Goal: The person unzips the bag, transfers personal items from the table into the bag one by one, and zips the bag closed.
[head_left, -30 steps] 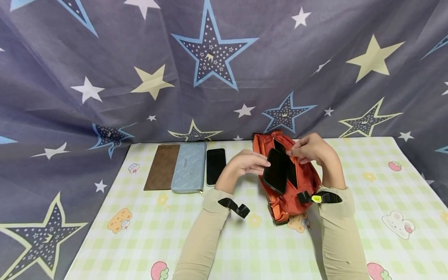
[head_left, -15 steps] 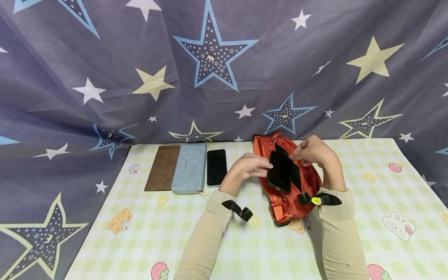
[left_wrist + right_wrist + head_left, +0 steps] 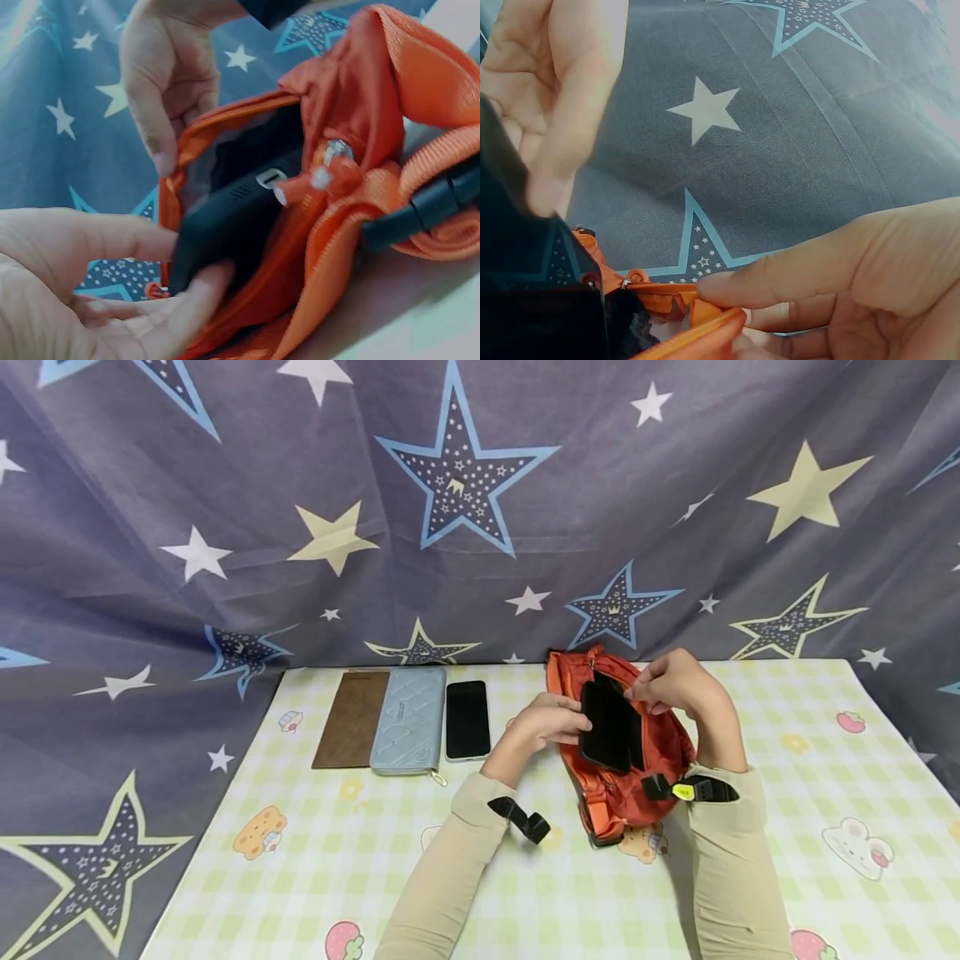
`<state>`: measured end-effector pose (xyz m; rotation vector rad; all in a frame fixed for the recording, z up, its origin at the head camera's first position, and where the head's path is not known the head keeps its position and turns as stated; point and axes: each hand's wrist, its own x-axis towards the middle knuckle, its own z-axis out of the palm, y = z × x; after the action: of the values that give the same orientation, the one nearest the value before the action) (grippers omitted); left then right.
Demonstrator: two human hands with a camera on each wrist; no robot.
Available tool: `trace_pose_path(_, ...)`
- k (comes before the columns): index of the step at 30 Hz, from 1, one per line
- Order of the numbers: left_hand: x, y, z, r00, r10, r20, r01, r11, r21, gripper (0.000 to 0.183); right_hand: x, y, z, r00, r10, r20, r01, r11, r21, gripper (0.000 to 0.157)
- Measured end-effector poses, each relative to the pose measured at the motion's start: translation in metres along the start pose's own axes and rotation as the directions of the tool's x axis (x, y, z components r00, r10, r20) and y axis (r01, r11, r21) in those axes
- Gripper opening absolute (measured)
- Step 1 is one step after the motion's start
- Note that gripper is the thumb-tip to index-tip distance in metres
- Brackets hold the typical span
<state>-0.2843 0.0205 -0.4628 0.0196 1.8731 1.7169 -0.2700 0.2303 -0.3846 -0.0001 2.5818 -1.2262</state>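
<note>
My left hand (image 3: 553,724) pinches a black smartphone (image 3: 604,727) by its edge, thumb on one face and fingers on the other. In the left wrist view the phone's end with its charging port faces the camera, and its far part dips into the open mouth of an orange-red bag (image 3: 660,752). Across the opening, my right hand (image 3: 675,681) pinches the zippered edge of the bag between thumb and fingers and holds it apart. The right wrist view shows the dark inside of the bag below that edge (image 3: 697,337). The phone's lower part is hidden there.
On the checkered tablecloth (image 3: 300,893), left of the bag, lie a brown wallet (image 3: 350,718), a light blue quilted zip wallet (image 3: 408,718) and another black-screened phone (image 3: 467,720), side by side. A star-patterned curtain (image 3: 480,577) rises behind the table's back edge.
My left hand has shifted a little to the right with the phone, which now overlaps the bag's opening more. The right hand keeps its pinch on the bag's edge.
</note>
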Motion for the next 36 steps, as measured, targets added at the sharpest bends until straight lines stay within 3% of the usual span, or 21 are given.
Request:
trace_pose_path(4, -0.003, 0.004, 0.001, 0.993, -0.022, 0.113, 0.014, 0.997, 0.076, 0.066, 0.000, 0.001, -0.001, 1.000, -0.002, 0.011, 0.001, 1.000, 0.022, 0.020)
trace_pose_path(7, -0.005, 0.007, 0.003, 0.988, -0.013, 0.156, -0.004, 0.994, 0.105, 0.065, 0.000, 0.002, -0.002, 1.000, -0.010, 0.018, 0.010, 0.999, 0.033, 0.022)
trace_pose_path(16, -0.003, 0.002, 0.007, 1.000, 0.006, -0.008, -0.005, 0.996, 0.095, 0.028, -0.001, 0.010, -0.004, 0.999, -0.025, 0.023, 0.024, 0.998, 0.055, 0.026)
trace_pose_path(21, -0.003, 0.003, 0.007, 1.000, 0.008, -0.014, -0.006, 0.995, 0.098, 0.023, -0.001, 0.011, -0.006, 0.999, -0.027, 0.022, 0.026, 0.997, 0.067, 0.026)
trace_pose_path(26, -0.002, 0.016, 0.011, 1.000, -0.014, -0.017, 0.014, 0.999, 0.040, 0.024, -0.001, 0.012, -0.008, 0.999, -0.031, 0.015, 0.029, 0.997, 0.075, 0.026)
trace_pose_path(36, 0.004, 0.030, 0.021, 0.996, -0.009, -0.083, 0.006, 0.999, -0.037, 0.023, -0.001, 0.011, -0.012, 1.000, -0.014, 0.021, 0.013, 0.998, 0.060, 0.027)
